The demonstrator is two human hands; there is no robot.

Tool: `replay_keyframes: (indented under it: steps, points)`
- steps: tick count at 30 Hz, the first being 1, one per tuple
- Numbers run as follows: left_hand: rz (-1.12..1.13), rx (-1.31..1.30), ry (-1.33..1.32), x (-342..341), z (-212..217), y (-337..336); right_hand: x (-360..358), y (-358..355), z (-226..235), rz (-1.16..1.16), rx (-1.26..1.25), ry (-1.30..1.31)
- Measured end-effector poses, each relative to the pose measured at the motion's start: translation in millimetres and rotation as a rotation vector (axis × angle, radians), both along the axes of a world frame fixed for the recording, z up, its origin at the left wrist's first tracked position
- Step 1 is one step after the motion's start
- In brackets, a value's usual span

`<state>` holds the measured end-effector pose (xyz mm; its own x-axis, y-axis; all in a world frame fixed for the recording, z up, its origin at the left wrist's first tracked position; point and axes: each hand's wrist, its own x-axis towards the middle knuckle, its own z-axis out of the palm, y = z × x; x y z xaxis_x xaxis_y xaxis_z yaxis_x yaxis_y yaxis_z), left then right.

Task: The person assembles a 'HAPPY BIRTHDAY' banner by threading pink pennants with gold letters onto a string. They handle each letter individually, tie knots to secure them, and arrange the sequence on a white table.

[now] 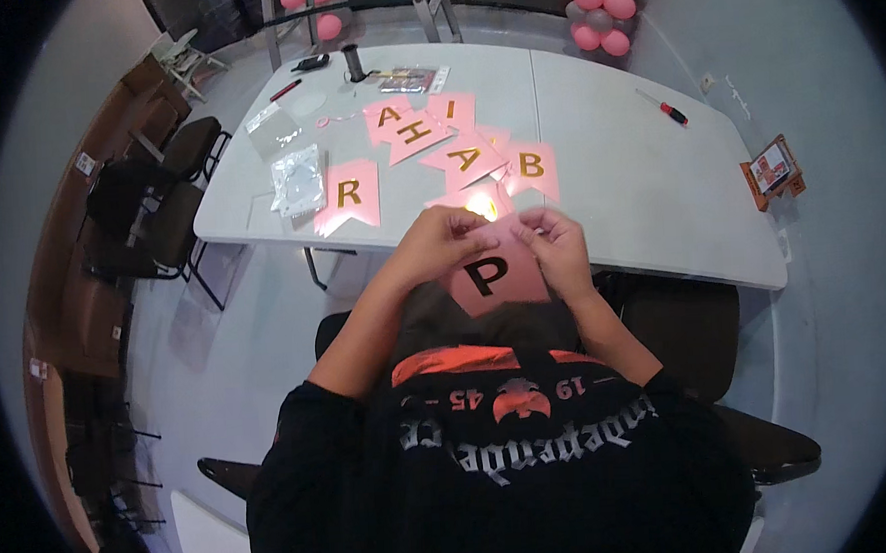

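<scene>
I hold a pink pennant card (520, 283) with a swallowtail lower edge and one dark gold letter, in front of my chest at the table's near edge. My left hand (444, 242) is closed, pinching its upper left part. At its upper right, my right hand (560, 250) pinches the card too. Just beyond my fingers, a shiny pink pennant (442, 200) lies partly hidden by my hands. Several more pink pennants with gold letters overlap farther back, among them one pennant (426, 145) in the pile. A separate pennant (338, 204) lies to the left, beside clear plastic packaging (299, 180).
The white table (636, 131) carries a dark spool (354, 64), a black device (312, 62), a red pen (286, 90) and a flat packet (408, 80). A red-handled screwdriver (673, 113) and a framed stand (773, 171) are at the right. Dark chairs (165, 226) stand left.
</scene>
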<state>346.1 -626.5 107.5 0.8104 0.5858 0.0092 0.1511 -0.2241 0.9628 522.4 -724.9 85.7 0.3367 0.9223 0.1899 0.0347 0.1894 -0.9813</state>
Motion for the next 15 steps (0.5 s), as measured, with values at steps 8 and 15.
replay_keyframes:
  steps: [8, 15]
  points:
    - [-0.072, -0.264, -0.034, 0.6, 12.2, -6.2, -5.5, -8.7, -0.3, -0.192, 0.111, -0.34]
    - [-0.084, -0.038, 0.063, -0.7, -12.0, -0.1, 1.9, -0.5, -5.8, -0.211, 0.415, -0.71]
